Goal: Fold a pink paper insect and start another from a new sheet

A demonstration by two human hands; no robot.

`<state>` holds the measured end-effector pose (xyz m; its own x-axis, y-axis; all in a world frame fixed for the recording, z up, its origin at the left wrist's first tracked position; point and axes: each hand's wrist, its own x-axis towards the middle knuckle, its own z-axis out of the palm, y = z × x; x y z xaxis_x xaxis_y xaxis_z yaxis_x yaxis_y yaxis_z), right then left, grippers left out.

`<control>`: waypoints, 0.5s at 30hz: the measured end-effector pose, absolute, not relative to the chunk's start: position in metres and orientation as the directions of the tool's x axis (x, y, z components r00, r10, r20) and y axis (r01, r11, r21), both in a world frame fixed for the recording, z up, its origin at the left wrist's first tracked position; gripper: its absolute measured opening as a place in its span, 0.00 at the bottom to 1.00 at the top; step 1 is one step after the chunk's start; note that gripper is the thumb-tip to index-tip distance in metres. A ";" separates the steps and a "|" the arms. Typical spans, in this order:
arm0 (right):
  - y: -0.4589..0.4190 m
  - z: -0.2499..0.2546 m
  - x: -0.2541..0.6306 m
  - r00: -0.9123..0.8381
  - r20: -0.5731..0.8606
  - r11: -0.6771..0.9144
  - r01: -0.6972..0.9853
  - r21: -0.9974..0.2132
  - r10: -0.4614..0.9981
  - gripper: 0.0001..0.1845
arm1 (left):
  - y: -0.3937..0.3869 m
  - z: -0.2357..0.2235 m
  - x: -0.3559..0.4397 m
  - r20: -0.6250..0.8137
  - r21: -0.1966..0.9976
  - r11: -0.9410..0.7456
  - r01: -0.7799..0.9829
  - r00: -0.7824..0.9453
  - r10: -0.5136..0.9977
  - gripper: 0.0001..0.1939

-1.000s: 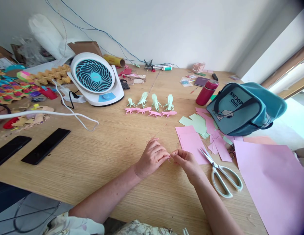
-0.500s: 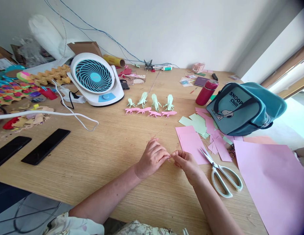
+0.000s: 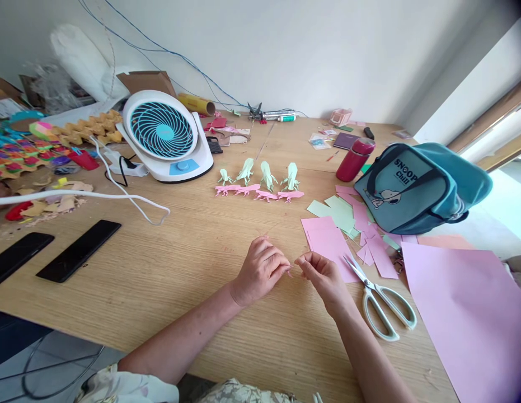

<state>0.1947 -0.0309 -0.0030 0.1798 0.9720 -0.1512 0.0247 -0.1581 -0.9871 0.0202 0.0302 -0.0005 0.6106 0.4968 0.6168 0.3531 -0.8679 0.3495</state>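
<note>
My left hand [image 3: 262, 268] is closed in a pinch on a small folded pink paper piece [image 3: 290, 272], mostly hidden by the fingers. Just to its right, my right hand [image 3: 321, 277] has thumb and forefinger pressed together, a narrow gap from the left fingertips; what it pinches, if anything, cannot be made out. Beyond the hands stand several light-green folded paper figures [image 3: 266, 176], with a row of pink folded paper figures [image 3: 266, 195] in front. White-handled scissors [image 3: 380, 299] lie right of my right hand, their tip over pink paper sheets [image 3: 329, 243].
A fan [image 3: 165, 134] stands at back left, its white cable [image 3: 88, 193] crossing the left side. Two black phones [image 3: 79, 252] lie below it. At right are a red bottle [image 3: 355, 160], a teal bag [image 3: 411, 190], paper scraps [image 3: 375, 252] and a large pink sheet [image 3: 465, 302].
My right fingertips have drawn slightly right, away from my left fingers. My left hand stays nearly still. Part of another person's hand has appeared at the far left edge.
</note>
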 end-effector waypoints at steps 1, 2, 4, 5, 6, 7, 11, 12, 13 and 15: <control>-0.031 -0.003 0.194 0.172 -0.120 -0.129 0.044 -0.991 0.978 0.21 | 0.030 0.000 0.020 0.608 0.346 -0.866 0.361 0.617 0.500 0.07; -0.032 -0.002 0.194 0.158 -0.085 -0.096 0.067 -0.993 0.984 0.19 | 0.030 0.000 0.020 0.601 0.340 -0.864 0.371 0.621 0.503 0.07; -0.033 -0.002 0.192 0.128 -0.008 -0.024 0.126 -0.992 0.992 0.16 | 0.030 0.000 0.020 0.587 0.329 -0.859 0.392 0.628 0.511 0.07; -0.034 -0.002 0.191 0.116 0.032 0.012 0.164 -0.986 0.993 0.14 | 0.030 0.000 0.020 0.582 0.326 -0.857 0.399 0.629 0.515 0.06; -0.034 -0.001 0.190 0.108 0.069 0.046 0.206 -0.978 0.992 0.13 | 0.030 -0.001 0.020 0.579 0.328 -0.854 0.404 0.628 0.520 0.06; -0.035 -0.001 0.189 0.104 0.102 0.074 0.244 -0.967 0.989 0.11 | 0.030 -0.001 0.020 0.577 0.334 -0.849 0.409 0.624 0.527 0.06; -0.036 -0.002 0.186 0.109 0.173 0.132 0.311 -0.941 0.979 0.08 | 0.031 -0.002 0.020 0.562 0.372 -0.834 0.407 0.617 0.552 0.07; -0.035 -0.002 0.186 0.112 0.178 0.135 0.314 -0.940 0.978 0.08 | 0.031 -0.002 0.020 0.562 0.384 -0.832 0.401 0.614 0.555 0.08; -0.035 -0.003 0.186 0.115 0.181 0.137 0.316 -0.939 0.977 0.08 | 0.032 -0.001 0.019 0.565 0.396 -0.830 0.393 0.608 0.557 0.08; -0.035 -0.004 0.186 0.116 0.185 0.139 0.323 -0.936 0.976 0.08 | 0.032 -0.001 0.019 0.575 0.414 -0.827 0.381 0.594 0.562 0.09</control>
<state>0.1865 -0.0348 -0.0038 0.1163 0.9758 0.1851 0.3228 0.1391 -0.9362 0.0192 0.0324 -0.0012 0.5941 0.5622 0.5752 0.3810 -0.8265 0.4144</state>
